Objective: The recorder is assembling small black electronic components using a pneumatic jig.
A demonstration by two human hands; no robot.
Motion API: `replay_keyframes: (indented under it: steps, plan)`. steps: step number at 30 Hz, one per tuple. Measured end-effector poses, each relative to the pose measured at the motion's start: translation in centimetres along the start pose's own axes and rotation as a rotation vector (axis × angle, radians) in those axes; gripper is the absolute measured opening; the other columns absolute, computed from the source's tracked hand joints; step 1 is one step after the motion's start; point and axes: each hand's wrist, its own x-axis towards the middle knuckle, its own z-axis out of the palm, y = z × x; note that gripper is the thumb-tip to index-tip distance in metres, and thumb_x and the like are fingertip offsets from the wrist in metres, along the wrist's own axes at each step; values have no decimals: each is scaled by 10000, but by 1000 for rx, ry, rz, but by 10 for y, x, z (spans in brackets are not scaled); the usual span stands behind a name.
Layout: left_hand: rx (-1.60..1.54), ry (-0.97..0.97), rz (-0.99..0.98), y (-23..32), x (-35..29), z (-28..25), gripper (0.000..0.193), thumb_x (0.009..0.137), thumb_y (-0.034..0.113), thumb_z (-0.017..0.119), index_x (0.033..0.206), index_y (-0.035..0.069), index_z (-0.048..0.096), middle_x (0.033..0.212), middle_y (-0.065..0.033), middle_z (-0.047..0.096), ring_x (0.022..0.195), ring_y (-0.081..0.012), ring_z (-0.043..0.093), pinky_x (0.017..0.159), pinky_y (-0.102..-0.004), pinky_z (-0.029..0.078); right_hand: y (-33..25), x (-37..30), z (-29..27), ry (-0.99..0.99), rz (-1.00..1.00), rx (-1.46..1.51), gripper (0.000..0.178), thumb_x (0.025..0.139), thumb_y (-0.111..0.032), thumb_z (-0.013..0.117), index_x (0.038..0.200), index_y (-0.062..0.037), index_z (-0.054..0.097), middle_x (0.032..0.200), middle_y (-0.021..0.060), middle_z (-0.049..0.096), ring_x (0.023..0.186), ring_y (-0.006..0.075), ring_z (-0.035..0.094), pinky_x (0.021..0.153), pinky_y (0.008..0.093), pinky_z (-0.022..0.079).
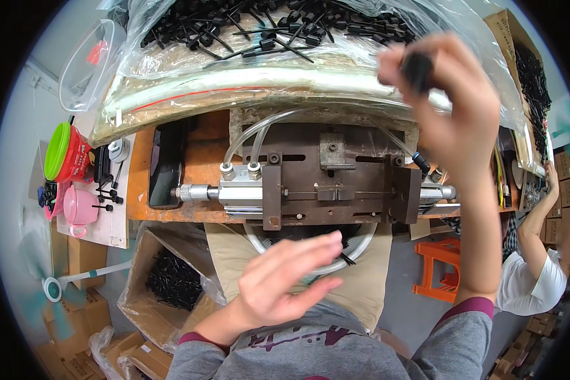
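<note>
My right hand (456, 95) is raised at the upper right, its fingers closed around a black plastic part (417, 71) with a round end; motion blurs both. My left hand (285, 278) hovers over my lap with fingers stretched out and nothing visible in it. Just beyond its fingertips, a white basin (363, 246) on my lap holds dark pieces, partly hidden by the hand. Between the hands stands a brown metal fixture (335, 142) with a small slotted block (334, 192) at its middle. A silver air cylinder (242, 193) sits at its left end.
Black stemmed parts (269, 44) lie heaped on plastic sheeting beyond the fixture. A dark phone (166, 164), pink cup (80, 206) and red tub (76, 152) stand left. Below is a carton (139, 291) of black pieces. Right are an orange stool (438, 269) and another person (532, 278).
</note>
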Motion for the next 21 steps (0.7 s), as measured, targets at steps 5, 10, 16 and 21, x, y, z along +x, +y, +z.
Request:
replay_keyframes:
  steps: [5, 10, 16, 21]
  plan:
    - [-252, 68, -286, 8, 13, -3, 561, 712, -54, 803, 1239, -61, 611, 1174, -226, 657, 941, -228, 696, 746, -301, 610, -57, -62, 9, -139, -293, -8, 383, 627, -103, 664, 947, 103, 697, 897, 135, 620, 668, 196, 626, 559, 289, 534]
    - [-4, -79, -57, 2, 13, -10, 498, 680, -11, 837, 1158, -7, 696, 1188, -164, 668, 946, -268, 691, 783, -330, 574, -76, -98, 16, -62, -59, 119, 409, 592, -41, 704, 984, 73, 719, 888, 120, 639, 687, 196, 642, 583, 277, 537]
    - [26, -44, -157, 1, 16, -9, 398, 720, 28, 821, 1104, 3, 721, 1109, -159, 699, 926, -260, 693, 758, -329, 555, -102, -106, 3, 25, 1032, 1202, 155, 841, 38, 729, 995, 44, 718, 906, 95, 651, 677, 134, 665, 565, 221, 540]
    - [-225, -187, -263, 0, 5, -12, 324, 745, -31, 783, 1065, -16, 729, 1042, -167, 717, 895, -260, 706, 745, -332, 574, -103, -125, 7, 58, 1213, 1613, 119, 908, -5, 668, 998, 73, 681, 931, 134, 671, 666, 145, 673, 522, 228, 545]
